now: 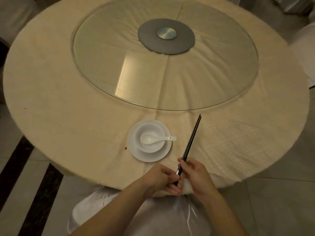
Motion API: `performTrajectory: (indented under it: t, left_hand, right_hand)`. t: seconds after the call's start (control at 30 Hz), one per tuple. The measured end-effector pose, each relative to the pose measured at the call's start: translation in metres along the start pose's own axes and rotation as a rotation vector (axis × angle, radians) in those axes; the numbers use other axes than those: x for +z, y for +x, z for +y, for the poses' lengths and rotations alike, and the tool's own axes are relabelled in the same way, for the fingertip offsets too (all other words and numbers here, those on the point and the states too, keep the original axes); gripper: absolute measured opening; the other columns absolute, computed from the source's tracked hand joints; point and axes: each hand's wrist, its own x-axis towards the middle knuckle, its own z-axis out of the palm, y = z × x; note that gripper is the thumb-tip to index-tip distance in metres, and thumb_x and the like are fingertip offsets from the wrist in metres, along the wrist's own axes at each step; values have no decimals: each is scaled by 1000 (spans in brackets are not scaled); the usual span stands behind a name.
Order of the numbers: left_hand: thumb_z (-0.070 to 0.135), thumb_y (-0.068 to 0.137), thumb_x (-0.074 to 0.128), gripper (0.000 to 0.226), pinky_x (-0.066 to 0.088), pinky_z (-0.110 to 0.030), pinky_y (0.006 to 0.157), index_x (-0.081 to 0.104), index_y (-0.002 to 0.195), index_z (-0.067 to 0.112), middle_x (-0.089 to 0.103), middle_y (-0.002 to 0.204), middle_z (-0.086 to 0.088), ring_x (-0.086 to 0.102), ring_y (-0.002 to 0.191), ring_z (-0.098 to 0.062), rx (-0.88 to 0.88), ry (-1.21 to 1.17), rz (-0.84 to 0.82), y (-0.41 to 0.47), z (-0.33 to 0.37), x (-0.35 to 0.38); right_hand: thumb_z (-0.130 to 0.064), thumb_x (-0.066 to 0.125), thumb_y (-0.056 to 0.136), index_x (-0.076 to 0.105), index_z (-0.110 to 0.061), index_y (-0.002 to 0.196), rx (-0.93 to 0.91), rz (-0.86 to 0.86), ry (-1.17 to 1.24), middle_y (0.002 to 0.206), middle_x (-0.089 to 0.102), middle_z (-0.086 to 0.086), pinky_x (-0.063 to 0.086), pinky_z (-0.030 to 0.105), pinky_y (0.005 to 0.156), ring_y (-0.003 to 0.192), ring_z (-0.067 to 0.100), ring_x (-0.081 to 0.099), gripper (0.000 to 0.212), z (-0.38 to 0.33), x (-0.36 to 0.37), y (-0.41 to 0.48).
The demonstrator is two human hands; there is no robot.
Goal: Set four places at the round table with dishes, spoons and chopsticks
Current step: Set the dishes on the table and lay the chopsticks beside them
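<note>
One place stands at the near edge of the round table (68, 92): a white plate (136, 150) with a white bowl (151, 132) on it and a white spoon (156, 139) lying in the bowl, handle pointing right. Just right of the plate, a pair of dark chopsticks (191, 138) slants up and away over the cloth. My left hand (163, 178) pinches their near end. My right hand (194, 174) grips them a little higher. Both hands hover at the table's near edge.
A glass turntable (119, 65) with a grey metal hub (166, 35) covers the middle of the cream tablecloth. A chair in a shiny white cover (95, 206) stands below my arms. More covered chairs stand at the far left (15, 17) and right (305, 53). A small red spot (125, 148) marks the cloth.
</note>
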Motion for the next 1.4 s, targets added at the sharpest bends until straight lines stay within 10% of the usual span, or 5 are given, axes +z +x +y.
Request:
performTrajectory:
  t: [0.5, 1.1, 1.4]
  left_hand:
    - [5, 97, 60, 19, 62, -30, 73, 71, 85, -6, 74, 72, -16, 72, 63, -19, -64, 43, 116, 1, -22, -30]
    - [10, 96, 64, 27, 59, -44, 91, 69, 104, -15, 73, 98, -32, 72, 98, -40, -70, -41, 171, 8, -27, -37]
    - [10, 96, 64, 24, 63, -34, 80, 70, 101, -12, 73, 90, -29, 73, 86, -33, -58, -59, 202, 5, -26, -37]
  right_hand:
    - [-14, 79, 84, 76, -7, 93, 68, -49, -148, 83, 78, 5, 47, 13, 63, 76, 10, 71, 12, 4, 37, 18]
    - [-17, 77, 86, 72, -9, 92, 78, 13, -165, 80, 77, 4, 49, 16, 63, 73, 11, 72, 11, 1, 40, 23]
    - [-15, 74, 89, 72, -11, 91, 73, 9, -180, 79, 77, 4, 51, 19, 65, 72, 12, 72, 5, -1, 41, 23]
